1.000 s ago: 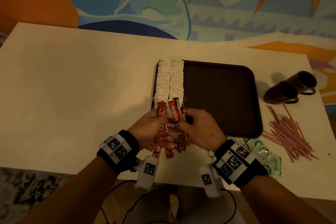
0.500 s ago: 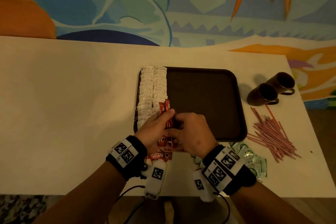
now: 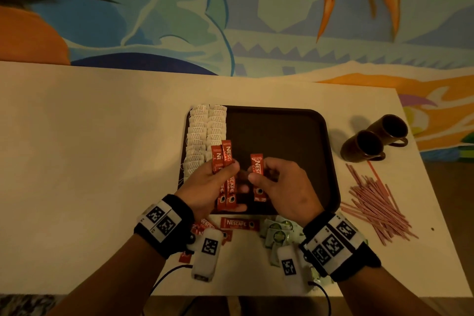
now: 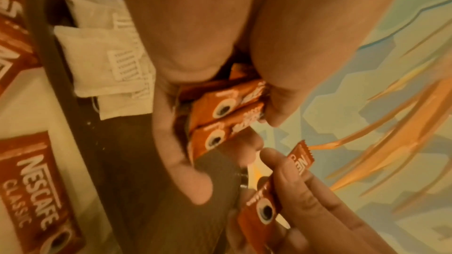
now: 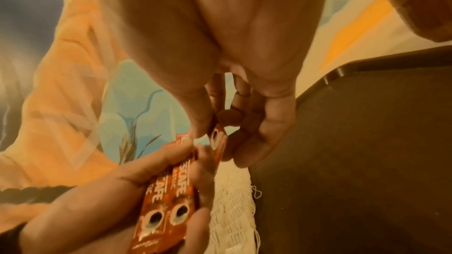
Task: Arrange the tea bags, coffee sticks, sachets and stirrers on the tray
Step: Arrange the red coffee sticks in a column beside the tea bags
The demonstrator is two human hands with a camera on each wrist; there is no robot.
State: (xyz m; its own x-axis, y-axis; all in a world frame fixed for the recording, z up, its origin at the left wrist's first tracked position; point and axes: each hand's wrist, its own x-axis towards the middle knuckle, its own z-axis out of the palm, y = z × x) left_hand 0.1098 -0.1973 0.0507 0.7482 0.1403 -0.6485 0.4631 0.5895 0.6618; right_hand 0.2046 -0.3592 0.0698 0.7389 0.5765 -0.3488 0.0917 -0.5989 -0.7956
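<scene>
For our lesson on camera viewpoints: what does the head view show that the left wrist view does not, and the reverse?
Only the head view shows the two brown mugs, the pink stirrers, the green sachets and both full rows of tea bags. Only the left wrist view shows the cup prints at the bundle's near ends. Both show the tray, the left hand gripping the coffee stick bundle, and the right hand pinching a single coffee stick.

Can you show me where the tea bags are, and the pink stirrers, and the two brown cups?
tea bags (image 3: 206, 133): head view, middle of the two white rows on the tray's left side.
pink stirrers (image 3: 377, 200): head view, centre of the loose pile.
brown cups (image 3: 364, 147): head view, the nearer cup's side.
</scene>
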